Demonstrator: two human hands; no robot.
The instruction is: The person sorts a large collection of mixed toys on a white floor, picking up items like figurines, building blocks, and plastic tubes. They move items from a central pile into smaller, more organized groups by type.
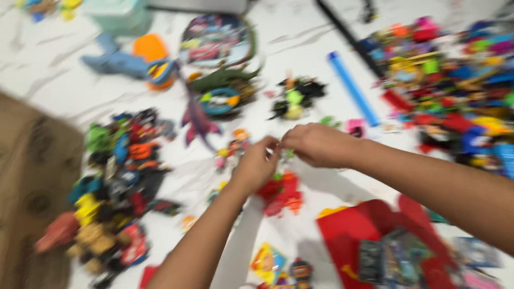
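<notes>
The view is blurred by motion. My left hand (257,163) and my right hand (316,144) meet at the middle of the view above a white marbled floor (53,69). Their fingertips pinch together on a small piece between them, too blurred to identify. Right under the hands lies a red toy figure (281,194). A small multicoloured figure (231,149) lies just left of my left hand.
A heap of toy figures (115,182) lies at the left, a larger pile of colourful toys (455,85) at the right. A blue tube (353,88), green dinosaur (219,80), round picture tin (214,38) and red paper bag (385,241) surround the hands. Brown rug (32,182) at left.
</notes>
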